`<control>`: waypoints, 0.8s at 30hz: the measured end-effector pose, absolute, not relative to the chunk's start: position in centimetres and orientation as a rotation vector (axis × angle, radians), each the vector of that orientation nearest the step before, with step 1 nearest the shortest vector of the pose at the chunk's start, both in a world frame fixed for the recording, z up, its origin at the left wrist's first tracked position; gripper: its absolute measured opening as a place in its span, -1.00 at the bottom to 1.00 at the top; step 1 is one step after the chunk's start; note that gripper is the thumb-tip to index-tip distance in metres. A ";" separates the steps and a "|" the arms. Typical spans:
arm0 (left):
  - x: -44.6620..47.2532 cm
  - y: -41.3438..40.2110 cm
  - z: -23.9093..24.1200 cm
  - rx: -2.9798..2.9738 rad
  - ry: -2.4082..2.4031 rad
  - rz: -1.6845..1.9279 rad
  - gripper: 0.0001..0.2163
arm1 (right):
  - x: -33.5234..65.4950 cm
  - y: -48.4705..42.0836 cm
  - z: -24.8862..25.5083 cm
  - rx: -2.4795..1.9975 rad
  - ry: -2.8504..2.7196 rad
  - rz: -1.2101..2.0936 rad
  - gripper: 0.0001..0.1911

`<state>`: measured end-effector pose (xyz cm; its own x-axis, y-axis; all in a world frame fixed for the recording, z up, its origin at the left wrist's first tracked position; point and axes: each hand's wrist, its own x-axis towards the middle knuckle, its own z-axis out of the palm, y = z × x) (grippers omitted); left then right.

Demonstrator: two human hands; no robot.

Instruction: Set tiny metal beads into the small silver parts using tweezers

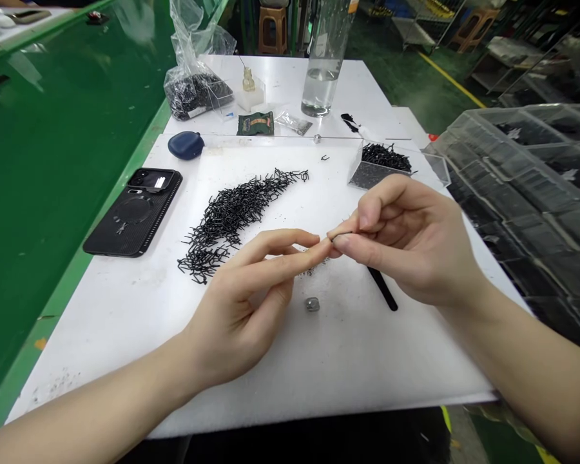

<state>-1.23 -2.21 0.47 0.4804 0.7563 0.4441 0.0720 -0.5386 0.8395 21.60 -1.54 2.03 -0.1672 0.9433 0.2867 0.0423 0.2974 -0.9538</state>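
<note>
Your right hand pinches a small black piece between the thumb and the index finger, directly above the white work surface. The thumb and index finger are closed narrowly on the piece (the remaining fingers curl in toward the palm). Your left hand extends its fingers toward the same point, and one fingertip meets the right fingertips at the piece. Whether the left fingers also grip it cannot be told, as the contact point is partly hidden.

Beyond your left hand, a curved pile of bent black pieces spreads across the surface; one loose piece lies apart from it, toward the far edge. Beyond your right hand, a clear tray contains more black pieces. A slim black tool lies partly beneath your right hand. A small grey block rests on the surface between your forearms, near the left hand.

At the left side, a black phone lies with its camera side up, and a dark blue case sits just beyond it. Farther back stand a filled plastic bag, a green packet and a tall clear bottle (partly filled with liquid).
</note>
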 end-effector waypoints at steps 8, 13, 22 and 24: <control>-1.0 -2.3 0.6 1.914 0.670 1.127 -0.44 | 21.2 -1.5 2.3 -0.885 -1.302 1.302 -0.75; -0.8 -2.5 0.6 1.786 0.719 1.266 -0.57 | 20.8 -1.5 2.5 -0.945 -1.222 1.629 -0.74; -0.6 -2.3 0.7 1.696 0.776 1.298 -0.74 | 20.3 -1.5 2.5 -0.977 -1.153 1.811 -0.64; -0.7 -2.2 0.6 1.701 0.780 1.291 -0.73 | 20.3 -1.5 2.5 -0.972 -1.126 1.841 -0.63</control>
